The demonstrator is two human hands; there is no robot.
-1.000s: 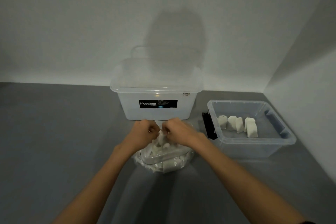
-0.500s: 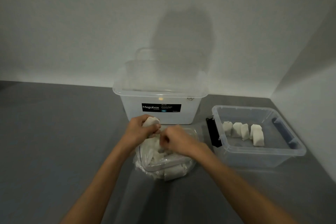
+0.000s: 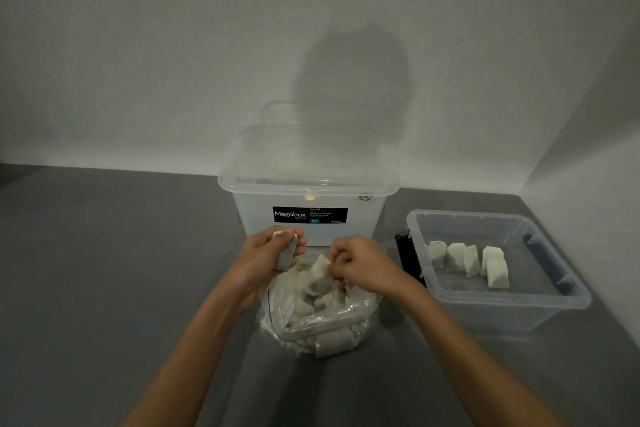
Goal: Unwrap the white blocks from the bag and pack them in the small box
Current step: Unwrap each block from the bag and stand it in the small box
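the grey surface (image 3: 104,270) in front of me runs back to a white wall and, on my right, to a second wall that meets it in a corner. nearest me on it sits the clear plastic bag (image 3: 332,322), slumped and open at the top. just behind the bag, close to the back wall, stands the big translucent megabox storage box (image 3: 256,218) with its lid on. to my right, near the side wall and apart from the bag, is the small box (image 3: 512,303), clear, lid off. a black part (image 3: 407,260) shows at its left end; i can't tell what it is.
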